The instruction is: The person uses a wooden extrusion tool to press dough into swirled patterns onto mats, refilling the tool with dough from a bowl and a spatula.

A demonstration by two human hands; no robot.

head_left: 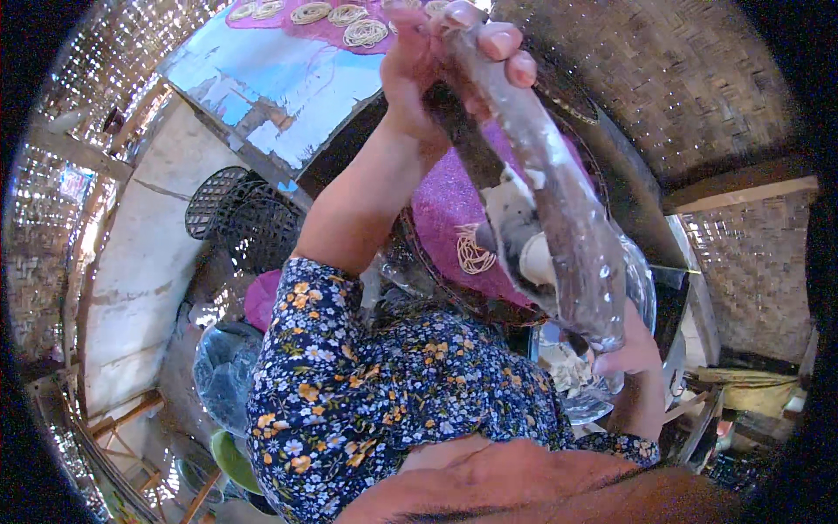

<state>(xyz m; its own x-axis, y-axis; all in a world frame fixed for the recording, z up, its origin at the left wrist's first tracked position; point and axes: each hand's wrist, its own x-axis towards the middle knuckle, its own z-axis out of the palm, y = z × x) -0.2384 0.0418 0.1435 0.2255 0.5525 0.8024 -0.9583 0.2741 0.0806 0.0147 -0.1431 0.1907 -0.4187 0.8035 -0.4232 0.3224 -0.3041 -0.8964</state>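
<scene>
Across the right half of the head view slants a long, shiny grey-brown tool (572, 201) that looks like a hand press, with two bars and a pale cylinder (537, 259) between them. My left hand (419, 65) is closed at its upper end, its fingertips wrapped over the bar. My right hand (635, 345) grips the lower end; part of that hand is hidden behind the tool. Beneath the tool lies a round tray with purple mesh (445, 196), and on the mesh is a coil of pale dough strands (474, 251).
At the far side, several pale coils (345, 15) lie on purple mesh over a blue-and-white sheet (305, 70). Black lattice baskets (244, 210) stand at left, above a clear plastic bag (223, 371). A transparent container (585, 406) holding pale pieces is at lower right. Woven walls (681, 96) surround the space.
</scene>
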